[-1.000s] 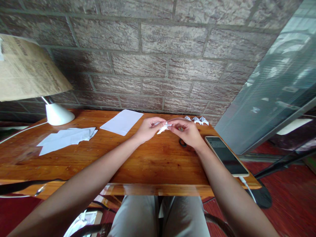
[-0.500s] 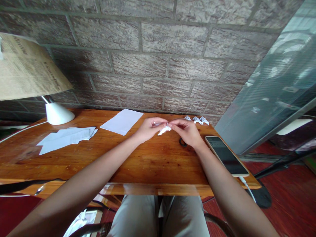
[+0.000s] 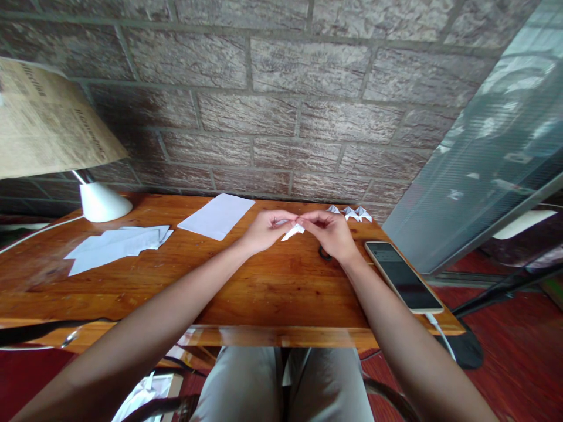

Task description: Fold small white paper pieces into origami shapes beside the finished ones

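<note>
My left hand and my right hand meet above the middle of the wooden table. Both pinch a small folded white paper piece between thumb and fingers; its pointed end sticks down and to the left. A small dark ring-shaped thing lies on the table just under my right hand. Three small folded white paper figures stand in a row at the back edge, to the right of my hands.
A flat white sheet lies at the back centre, and a loose pile of white papers at the left. A white-based lamp with a tan shade stands far left. A phone with a cable lies at the right edge.
Both hands kept their pinch on the paper piece and drew slightly closer together; the piece shifted a little between the fingers. Nothing else moved.
</note>
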### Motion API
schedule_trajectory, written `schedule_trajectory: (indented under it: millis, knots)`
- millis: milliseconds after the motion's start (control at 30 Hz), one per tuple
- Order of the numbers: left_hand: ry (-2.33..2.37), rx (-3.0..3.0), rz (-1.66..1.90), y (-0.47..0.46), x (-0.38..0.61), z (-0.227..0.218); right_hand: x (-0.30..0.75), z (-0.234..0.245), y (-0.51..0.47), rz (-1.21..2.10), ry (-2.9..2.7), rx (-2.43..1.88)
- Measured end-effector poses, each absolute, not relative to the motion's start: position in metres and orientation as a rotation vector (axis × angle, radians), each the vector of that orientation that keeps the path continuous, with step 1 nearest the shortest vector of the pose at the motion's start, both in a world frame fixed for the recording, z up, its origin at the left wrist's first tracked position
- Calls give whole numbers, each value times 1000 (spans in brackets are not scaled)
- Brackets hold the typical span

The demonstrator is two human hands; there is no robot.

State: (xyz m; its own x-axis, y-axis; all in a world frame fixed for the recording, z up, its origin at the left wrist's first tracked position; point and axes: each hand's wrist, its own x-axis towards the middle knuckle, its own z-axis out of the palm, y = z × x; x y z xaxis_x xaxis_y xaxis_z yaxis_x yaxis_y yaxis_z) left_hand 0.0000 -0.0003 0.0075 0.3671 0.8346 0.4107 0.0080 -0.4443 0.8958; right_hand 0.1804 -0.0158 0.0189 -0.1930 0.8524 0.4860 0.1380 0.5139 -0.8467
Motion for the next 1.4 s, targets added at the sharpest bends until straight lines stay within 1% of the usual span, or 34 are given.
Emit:
schedule_trajectory:
  millis: [967,1400]
  knots:
    - [688,1590,1214,0,4,7,182,18,-14,840,-1589,-843]
    - [739,1640,1253,-1,5,6,179,14,-11,891,-1519,-801]
